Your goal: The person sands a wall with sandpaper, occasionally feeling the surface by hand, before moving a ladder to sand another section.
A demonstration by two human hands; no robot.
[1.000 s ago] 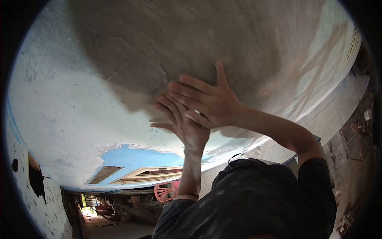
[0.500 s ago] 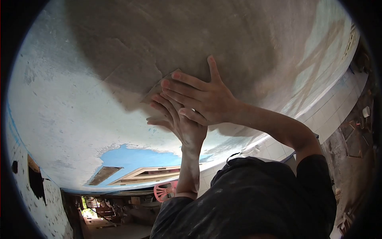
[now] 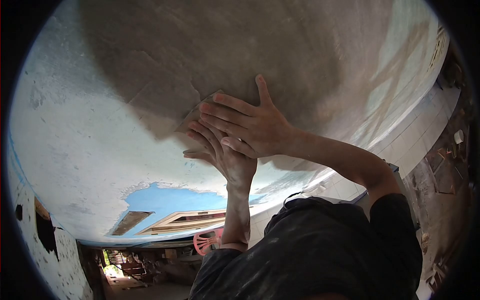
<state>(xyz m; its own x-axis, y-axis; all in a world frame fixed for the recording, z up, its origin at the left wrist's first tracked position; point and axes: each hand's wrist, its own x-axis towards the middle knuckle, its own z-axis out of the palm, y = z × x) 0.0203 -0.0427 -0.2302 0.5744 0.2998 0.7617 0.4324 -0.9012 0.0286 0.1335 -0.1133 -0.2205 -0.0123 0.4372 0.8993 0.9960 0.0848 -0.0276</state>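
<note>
Against a pale, patchy wall [image 3: 85, 125], my left hand [image 3: 227, 152] presses a thin flat plate with a straight edge [image 3: 192, 116], which looks like a putty scraper. The left fingers lie along it and the thumb sticks out to the left; most of the plate is hidden beneath my hands. My right hand [image 3: 257, 125] lies across the left fingers with its own fingers stretched and spread, one of them pointing up. Its fingertips reach near the plate's edge. A large grey-brown area, partly shadowed, covers the wall above both hands.
Bare blue paint [image 3: 170, 197] shows below the pale coat, near a vent frame [image 3: 185, 220]. A pink plastic chair [image 3: 206, 241] stands at lower left. White tiles [image 3: 410, 137] run along the right, with debris and a white cup-like object [image 3: 459, 136] beyond.
Both hands and the plate have shifted very slightly left and down, still pressed together at the wall. Otherwise the scene looks the same.
</note>
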